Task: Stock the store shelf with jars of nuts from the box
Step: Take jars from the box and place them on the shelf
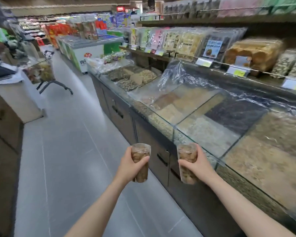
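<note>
While the box itself is out of view, a person stands in a store aisle w/ a jar of nuts in each hand, apparently mid-carry between box and shelf. The left hand [132,164] wraps fingers and thumb round the left jar [140,162]; the right hand [199,164] grips the right jar [187,163] the same way, both held upright at arm's length over the grey floor [61,151], just short of the bulk counter [191,137]. Jars are clear plastic, round, slightly tapered, w/ see-through lids and brown, knobbly nuts inside; smooth walls look slippery, so a firm hold matters. The counter has glass-walled bins of grains and seeds, partly covered by crinkled plastic sheet [176,74]. Above it runs a dark shelf [229,69] packed w/ bagged goods and yellow price tags. Next move, prob.: turn right, lift both jars over the glass and find a gap on the shelf; which spot is meant can't be told.
</note>
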Tool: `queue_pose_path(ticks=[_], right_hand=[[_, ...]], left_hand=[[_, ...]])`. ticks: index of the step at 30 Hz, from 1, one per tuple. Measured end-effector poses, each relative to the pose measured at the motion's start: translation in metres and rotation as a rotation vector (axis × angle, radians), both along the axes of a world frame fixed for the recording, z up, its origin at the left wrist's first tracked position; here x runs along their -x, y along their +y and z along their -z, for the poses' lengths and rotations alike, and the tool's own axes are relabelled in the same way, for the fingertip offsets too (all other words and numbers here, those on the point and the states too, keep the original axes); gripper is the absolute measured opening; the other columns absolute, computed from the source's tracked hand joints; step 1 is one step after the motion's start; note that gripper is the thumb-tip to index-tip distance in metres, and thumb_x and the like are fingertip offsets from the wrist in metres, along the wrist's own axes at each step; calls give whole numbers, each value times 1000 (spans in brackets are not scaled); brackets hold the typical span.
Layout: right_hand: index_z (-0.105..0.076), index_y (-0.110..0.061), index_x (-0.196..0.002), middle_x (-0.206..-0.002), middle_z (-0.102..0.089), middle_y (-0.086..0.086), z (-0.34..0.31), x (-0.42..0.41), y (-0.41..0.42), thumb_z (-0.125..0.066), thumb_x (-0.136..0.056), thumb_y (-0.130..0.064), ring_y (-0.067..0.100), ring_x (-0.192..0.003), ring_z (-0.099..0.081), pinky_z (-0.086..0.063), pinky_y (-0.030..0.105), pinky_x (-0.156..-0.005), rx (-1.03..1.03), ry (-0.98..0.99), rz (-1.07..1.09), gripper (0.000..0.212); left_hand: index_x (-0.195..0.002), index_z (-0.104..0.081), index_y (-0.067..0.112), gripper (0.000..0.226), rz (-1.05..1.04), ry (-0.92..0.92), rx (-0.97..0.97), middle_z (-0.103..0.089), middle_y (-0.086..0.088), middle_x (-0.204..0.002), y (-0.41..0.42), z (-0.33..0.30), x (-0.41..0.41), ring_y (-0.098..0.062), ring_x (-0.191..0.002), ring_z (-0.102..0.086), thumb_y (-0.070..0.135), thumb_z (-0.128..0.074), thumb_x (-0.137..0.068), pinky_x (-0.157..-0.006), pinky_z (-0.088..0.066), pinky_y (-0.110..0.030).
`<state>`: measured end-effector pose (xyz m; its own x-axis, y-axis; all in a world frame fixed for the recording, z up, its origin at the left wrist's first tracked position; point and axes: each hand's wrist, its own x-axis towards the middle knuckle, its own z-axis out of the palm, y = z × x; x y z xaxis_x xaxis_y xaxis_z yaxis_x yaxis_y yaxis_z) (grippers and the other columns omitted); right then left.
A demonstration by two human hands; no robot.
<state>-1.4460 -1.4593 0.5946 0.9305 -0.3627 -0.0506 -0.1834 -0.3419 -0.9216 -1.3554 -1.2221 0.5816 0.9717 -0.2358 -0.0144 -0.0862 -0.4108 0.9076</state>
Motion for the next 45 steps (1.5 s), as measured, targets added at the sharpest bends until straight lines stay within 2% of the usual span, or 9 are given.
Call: queue_pose_path(ticks=[5,9,14,18,23,25,30,41,45], right_hand=[[-34,-24,-133,-114,-51,-5,-20,-37,-34,-79,-71,-28,13,-104,-52,-40,26,-88,35,-33,210,77],[-36,-25,-132,-113,-54,-5,-31,-50,-76,-81,-70,-26,13,-102,-54,-39,24,-84,57,-67,348,77],[-43,-23,-118,-106,-60,-3,-36,-54,-142,-82,-68,-19,11,-95,-58,-44,26,-82,86,-143,502,64],[-41,-23,-115,-99,-56,-11,-51,-62,-195,-80,-70,-16,3,-88,-56,-43,10,-74,94,-194,571,60],[-42,-23,-117,-104,-58,-4,-73,-77,-256,-78,-73,-24,10,-93,-58,-44,19,-72,107,-269,646,57],[-43,-21,-118,-105,-59,-4,-79,-78,-277,-76,-75,-29,12,-94,-59,-45,21,-72,111,-266,673,55],[-44,-27,-115,-111,-61,3,-86,-70,-327,-69,-71,-54,20,-102,-59,-47,38,-89,166,-249,803,57],[-48,-19,-109,-95,-58,-16,-141,5,-421,-71,-80,-30,3,-89,-56,-39,15,-72,317,-295,1177,39],[-44,-19,-113,-96,-56,-11,-162,35,-463,-69,-81,-34,10,-91,-55,-38,24,-79,324,-263,1264,44]], left_hand=[[-102,-52,28,36,193,-50,19,-66,12,-95,-54,-22,-83,-3,-88,-63,39,-75,-76,-75,-52,-25],[-100,-52,28,33,328,-67,47,-65,17,-94,-115,-38,-121,9,-82,-60,38,-73,-78,-65,-45,-11],[-102,-51,28,35,483,-69,96,-63,12,-100,-206,-51,-152,-2,-92,-60,38,-74,-77,-79,-48,-23],[-101,-54,26,42,527,-115,169,-66,6,-99,-278,-56,-168,-9,-93,-64,42,-78,-71,-81,-50,-25],[-107,-55,22,38,579,-150,227,-66,9,-99,-358,-78,-172,0,-90,-62,27,-77,-76,-77,-48,-14],[-102,-54,28,36,604,-164,242,-66,12,-97,-389,-85,-173,0,-88,-62,30,-77,-75,-76,-49,-18],[-97,-50,33,30,719,-167,242,-59,19,-93,-458,-102,-174,8,-82,-57,30,-73,-79,-65,-42,-10],[-108,-47,31,39,1046,-251,304,-54,28,-96,-596,-151,-146,8,-89,-54,35,-73,-79,-71,-40,-7],[-107,-51,30,39,1091,-298,376,-61,19,-98,-643,-171,-120,8,-89,-56,35,-75,-76,-73,-40,-3]])
